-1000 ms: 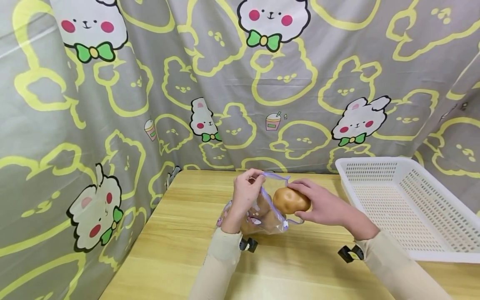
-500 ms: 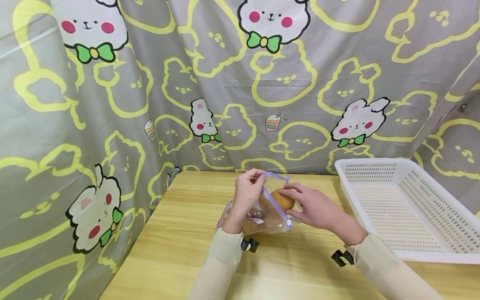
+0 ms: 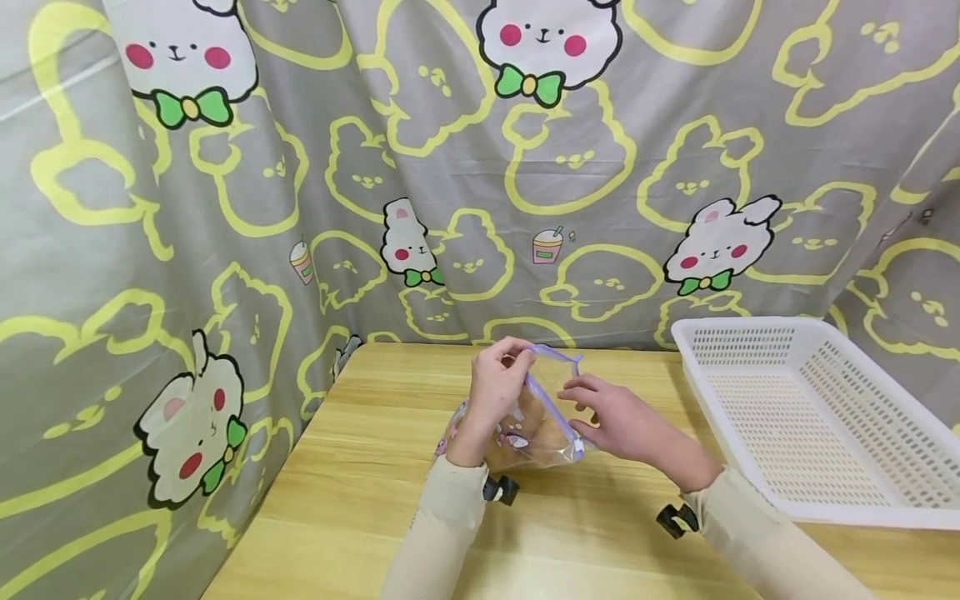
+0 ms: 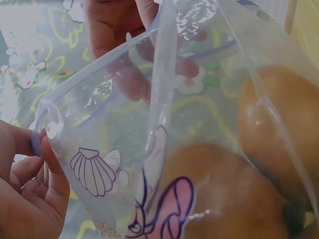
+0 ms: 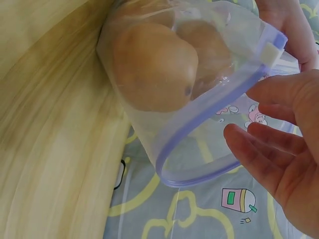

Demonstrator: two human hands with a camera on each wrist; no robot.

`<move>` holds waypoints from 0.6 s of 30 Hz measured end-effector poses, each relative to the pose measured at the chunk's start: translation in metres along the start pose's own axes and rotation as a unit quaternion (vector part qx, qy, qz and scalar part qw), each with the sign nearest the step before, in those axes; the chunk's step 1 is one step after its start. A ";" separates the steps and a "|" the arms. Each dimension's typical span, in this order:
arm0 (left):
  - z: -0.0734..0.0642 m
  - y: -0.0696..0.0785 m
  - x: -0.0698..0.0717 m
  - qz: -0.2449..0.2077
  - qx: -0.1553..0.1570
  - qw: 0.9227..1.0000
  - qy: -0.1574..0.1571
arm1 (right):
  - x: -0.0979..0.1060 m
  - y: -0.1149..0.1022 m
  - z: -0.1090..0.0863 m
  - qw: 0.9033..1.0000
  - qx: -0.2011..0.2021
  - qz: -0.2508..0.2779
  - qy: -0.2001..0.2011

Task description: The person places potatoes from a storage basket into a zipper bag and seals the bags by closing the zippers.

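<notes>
A clear zip bag (image 3: pixel 557 456) with a purple zip edge and printed pictures leans on the table, its mouth gaping to the right. Several smooth brown potatoes (image 5: pixel 154 69) lie inside, seen through the plastic. With thumb and fingers my left hand (image 3: pixel 495 382) pinches the upper rim of the bag. My right hand (image 3: pixel 621 418) is at the bag's mouth, fingers relaxed and slightly bent, holding nothing. In the right wrist view, its thumb is close to the white zip slider (image 5: pixel 270 55); whether they touch I cannot tell.
A white slotted plastic basket (image 3: pixel 718 433) stands at the right on the wooden table (image 3: pixel 360 467). Behind and to the left hangs a grey curtain (image 3: pixel 465 179) with yellow outlines and cartoon animals. It borders the table's back and left edges.
My right hand has moved left with a potato to the bag's mouth and let it go inside. The hand now holds nothing. My left hand has kept its pinch on the rim.
</notes>
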State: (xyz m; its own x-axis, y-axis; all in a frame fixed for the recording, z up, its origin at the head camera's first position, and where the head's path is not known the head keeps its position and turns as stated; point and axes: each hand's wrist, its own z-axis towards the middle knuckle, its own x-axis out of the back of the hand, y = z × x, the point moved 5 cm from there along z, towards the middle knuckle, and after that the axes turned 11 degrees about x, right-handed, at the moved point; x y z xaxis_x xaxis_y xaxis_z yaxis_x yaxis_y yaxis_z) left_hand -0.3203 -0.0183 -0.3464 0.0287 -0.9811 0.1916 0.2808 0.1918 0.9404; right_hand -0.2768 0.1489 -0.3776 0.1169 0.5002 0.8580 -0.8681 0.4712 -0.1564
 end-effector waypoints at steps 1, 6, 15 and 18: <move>0.000 0.000 0.000 -0.001 0.000 1.000 -0.001 | 0.000 0.001 0.000 1.000 -0.002 0.003 -0.002; 0.000 -0.001 0.000 -0.004 -0.003 1.000 -0.003 | 0.003 0.000 -0.003 1.000 -0.014 0.007 0.007; 0.005 0.003 0.002 0.001 -0.019 0.999 0.026 | 0.001 -0.013 -0.010 0.986 -0.120 0.116 -0.007; 0.007 0.005 0.002 0.004 -0.022 0.999 0.038 | -0.006 -0.013 -0.011 0.976 -0.159 0.144 -0.016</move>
State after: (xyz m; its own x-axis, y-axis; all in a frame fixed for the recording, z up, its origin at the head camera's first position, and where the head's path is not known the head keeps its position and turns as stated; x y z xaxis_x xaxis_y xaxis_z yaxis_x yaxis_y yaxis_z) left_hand -0.3255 -0.0195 -0.3390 0.1039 -0.9792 0.1744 0.3228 0.1991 0.9253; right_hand -0.2613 0.1480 -0.3857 -0.1300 0.6254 0.7694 -0.6680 0.5182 -0.5341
